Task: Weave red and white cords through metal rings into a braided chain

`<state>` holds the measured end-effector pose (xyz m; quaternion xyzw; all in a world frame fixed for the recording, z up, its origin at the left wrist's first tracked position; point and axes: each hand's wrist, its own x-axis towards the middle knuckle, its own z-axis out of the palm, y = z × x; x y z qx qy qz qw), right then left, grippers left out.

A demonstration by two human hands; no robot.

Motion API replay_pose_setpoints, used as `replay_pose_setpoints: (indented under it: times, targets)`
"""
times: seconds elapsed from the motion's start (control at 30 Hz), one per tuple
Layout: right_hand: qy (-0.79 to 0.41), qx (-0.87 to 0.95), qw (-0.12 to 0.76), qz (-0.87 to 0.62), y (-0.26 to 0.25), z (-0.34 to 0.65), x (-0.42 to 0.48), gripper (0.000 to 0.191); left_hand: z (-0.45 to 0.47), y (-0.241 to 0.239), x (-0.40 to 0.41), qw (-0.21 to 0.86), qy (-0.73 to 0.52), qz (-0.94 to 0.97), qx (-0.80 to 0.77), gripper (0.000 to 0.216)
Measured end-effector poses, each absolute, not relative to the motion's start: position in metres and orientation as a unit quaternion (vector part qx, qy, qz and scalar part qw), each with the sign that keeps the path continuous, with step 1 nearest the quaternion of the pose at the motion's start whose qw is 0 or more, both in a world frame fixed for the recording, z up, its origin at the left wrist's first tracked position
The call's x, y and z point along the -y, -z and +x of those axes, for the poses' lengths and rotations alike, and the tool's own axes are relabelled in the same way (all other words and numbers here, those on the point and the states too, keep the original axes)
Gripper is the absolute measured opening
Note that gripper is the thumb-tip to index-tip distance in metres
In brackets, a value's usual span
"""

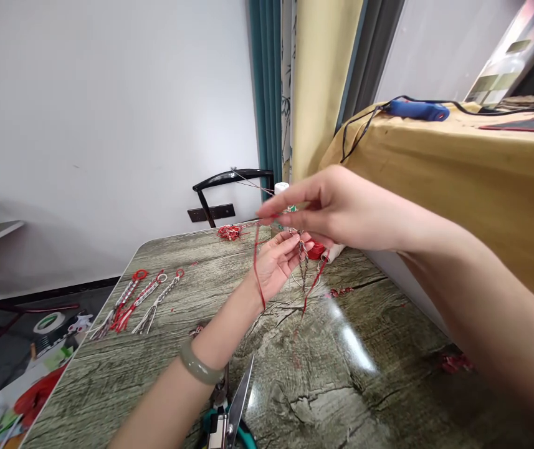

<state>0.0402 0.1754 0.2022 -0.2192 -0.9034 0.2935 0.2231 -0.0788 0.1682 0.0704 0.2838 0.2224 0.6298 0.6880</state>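
Note:
My left hand (276,269), palm up over the table, has its thumb and fingers closed on a dark-and-light braided cord (303,259) whose ends hang down. Just above it, the fingertips of my right hand (329,209) pinch a red string (256,255). This string drops from the pinch and passes by my left wrist. Another red length (314,288) hangs below the hands. Thin strings (252,183) run from the chair back towards my hands; where they end is hidden behind my right hand.
Three braided tassel cords (141,304) with rings lie at the left. Open scissors (241,396) rest near the front. A red thread pile (230,232), a red thread roll (316,251) and a white spool (335,252) are farther back. A black chair (229,179) stands behind the table.

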Motion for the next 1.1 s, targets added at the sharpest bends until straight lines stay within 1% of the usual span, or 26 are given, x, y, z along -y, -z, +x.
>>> replay_pose_setpoints:
  times: [0.07,0.13,0.2,0.3,0.47,0.57,0.63,0.7,0.77,0.83,0.9,1.0,1.1]
  targets:
    - [-0.304,0.897,0.205,-0.247,-0.189,0.048,-0.184,0.026,-0.079,-0.072,-0.167,0.687,-0.635,0.281,-0.215,0.01]
    - [-0.316,0.887,0.207,-0.267,-0.176,0.057,-0.19,0.026,-0.08,-0.072,-0.166,0.686,-0.641,0.273,-0.212,0.012]
    - [-0.302,0.887,0.221,-0.271,-0.168,0.062,-0.193,0.025,-0.08,-0.072,-0.166,0.685,-0.645,0.263,-0.214,0.012]
    - [-0.228,0.904,0.239,-0.27,-0.161,0.063,-0.193,0.025,-0.081,-0.071,-0.166,0.686,-0.647,0.254,-0.215,0.013]
    - [-0.105,0.935,0.245,-0.233,-0.153,0.06,-0.193,0.028,-0.084,-0.072,-0.166,0.694,-0.643,0.249,-0.206,0.011]
    - [-0.068,0.944,0.243,-0.214,-0.147,0.062,-0.194,0.029,-0.087,-0.074,-0.166,0.701,-0.639,0.244,-0.202,0.011]
    - [-0.053,0.948,0.236,-0.207,-0.145,0.063,-0.195,0.03,-0.087,-0.074,-0.166,0.699,-0.642,0.243,-0.202,0.015]
    - [-0.042,0.951,0.226,-0.206,-0.143,0.064,-0.195,0.03,-0.087,-0.074,-0.167,0.694,-0.645,0.244,-0.208,0.012]
    - [-0.04,0.953,0.218,-0.204,-0.142,0.065,-0.196,0.03,-0.086,-0.072,-0.167,0.689,-0.645,0.247,-0.219,0.006]
    - [-0.061,0.954,0.222,-0.191,-0.141,0.065,-0.197,0.029,-0.086,-0.07,-0.168,0.686,-0.643,0.25,-0.23,0.008]
    - [-0.103,0.945,0.247,-0.187,-0.138,0.067,-0.199,0.026,-0.086,-0.068,-0.167,0.685,-0.64,0.255,-0.237,0.008]
    - [-0.161,0.914,0.298,-0.224,-0.133,0.069,-0.202,0.019,-0.088,-0.066,-0.166,0.688,-0.631,0.266,-0.241,0.007]
    - [-0.153,0.901,0.312,-0.259,-0.129,0.072,-0.204,0.022,-0.089,-0.066,-0.165,0.69,-0.625,0.274,-0.24,0.007]
